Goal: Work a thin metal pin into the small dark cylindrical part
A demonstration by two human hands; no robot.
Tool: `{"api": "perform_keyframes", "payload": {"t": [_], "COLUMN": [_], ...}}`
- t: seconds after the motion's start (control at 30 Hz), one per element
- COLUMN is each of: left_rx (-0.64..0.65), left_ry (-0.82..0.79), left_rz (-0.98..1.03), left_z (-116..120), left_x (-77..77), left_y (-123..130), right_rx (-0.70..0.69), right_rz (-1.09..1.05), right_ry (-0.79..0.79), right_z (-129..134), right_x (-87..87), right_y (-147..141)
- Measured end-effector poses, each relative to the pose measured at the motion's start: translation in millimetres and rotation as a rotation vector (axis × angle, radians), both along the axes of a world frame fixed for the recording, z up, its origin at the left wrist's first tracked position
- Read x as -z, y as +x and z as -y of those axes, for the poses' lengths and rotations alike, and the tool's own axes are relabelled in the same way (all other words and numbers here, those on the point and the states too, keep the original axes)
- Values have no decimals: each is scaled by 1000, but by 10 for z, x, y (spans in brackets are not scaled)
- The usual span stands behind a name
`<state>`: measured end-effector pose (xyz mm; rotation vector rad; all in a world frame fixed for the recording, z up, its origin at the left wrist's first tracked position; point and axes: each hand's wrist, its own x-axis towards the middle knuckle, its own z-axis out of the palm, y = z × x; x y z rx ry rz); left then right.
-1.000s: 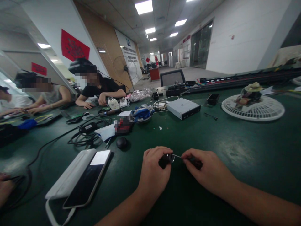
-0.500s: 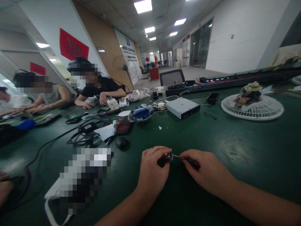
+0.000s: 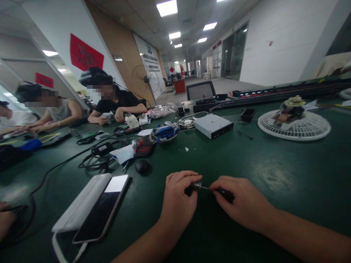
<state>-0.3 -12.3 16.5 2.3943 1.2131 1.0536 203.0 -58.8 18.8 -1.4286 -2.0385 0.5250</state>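
Observation:
Near the front middle of the green table, my left hand (image 3: pixel 177 193) is closed around a small dark cylinder with a shiny metal end (image 3: pixel 197 185). The fingers hide most of it, so its exact kind does not show. My right hand (image 3: pixel 242 197) pinches a thin screwdriver (image 3: pixel 205 187) with a dark handle lying under the palm. Its slim metal shaft points left and reaches the cylinder's shiny end. Whether the tip sits inside or only touches cannot be made out.
Left of my hands lie a phone (image 3: pixel 102 212) and a white power bank (image 3: pixel 82 202) joined by a cable. Beyond are a black mouse (image 3: pixel 142 166), coiled cables, a grey disc drive (image 3: pixel 213 125) and a white fan grille (image 3: pixel 294 128). Other people sit at the left.
My right hand has shifted slightly downward, and the screwdriver shaft lies at a flatter angle against the cylinder. My left hand has barely moved, still gripping the cylinder.

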Motion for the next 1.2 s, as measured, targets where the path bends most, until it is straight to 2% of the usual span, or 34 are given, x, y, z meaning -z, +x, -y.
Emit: {"api": "perform_keyframes", "payload": {"t": [0.13,0.27,0.5,0.73,1.07,1.2], "left_rx": [54,66,-33,-104,-142,-175], "left_ry": [85,92,23,-89,-151,-196], "left_rz": [-11,-9,43,111,140,158], "left_z": [16,27,15,-8,-45,-60], "left_x": [13,7,-4,7,32,53], "left_y": [13,24,12,16,20,31], "right_rx": [43,97,86,129,-107,-134], "right_rz": [-101,-98,-29,29,196,157], "right_ry": [35,25,-44,-11,47,25], "right_z": [7,6,11,10,13,-11], "right_x": [1,20,0,-8,60,67], "right_y": [5,-1,-20,-19,-9,-4]}}
